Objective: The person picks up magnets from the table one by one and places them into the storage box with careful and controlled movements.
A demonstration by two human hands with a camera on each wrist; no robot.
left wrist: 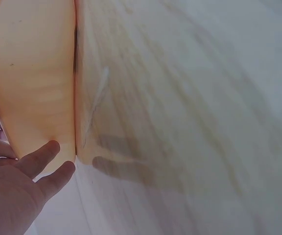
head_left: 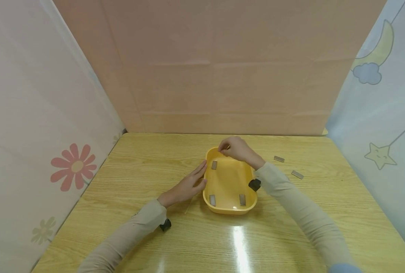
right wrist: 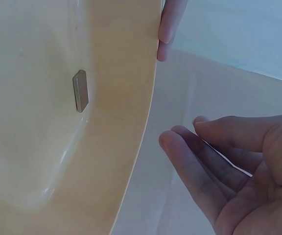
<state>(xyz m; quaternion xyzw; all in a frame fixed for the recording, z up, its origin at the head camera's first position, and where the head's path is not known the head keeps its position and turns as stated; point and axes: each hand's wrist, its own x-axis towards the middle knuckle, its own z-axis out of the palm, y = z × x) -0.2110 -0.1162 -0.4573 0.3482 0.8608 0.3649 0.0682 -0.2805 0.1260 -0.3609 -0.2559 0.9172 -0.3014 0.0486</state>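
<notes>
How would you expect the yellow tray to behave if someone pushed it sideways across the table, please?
The yellow tray would probably slide readily, since the wooden table looks glossy. It seems thin moulded plastic, so likely light and fairly stiff; the left hand rests straight fingers against its side. Its low, wide shape makes tipping unlikely, though the flat grey pieces inside might shift.

Yellow tray [head_left: 230, 209] mid-table; 2 metal strips [head_left: 279, 159] right; bare wood [head_left: 147, 167] elsewhere.
</notes>
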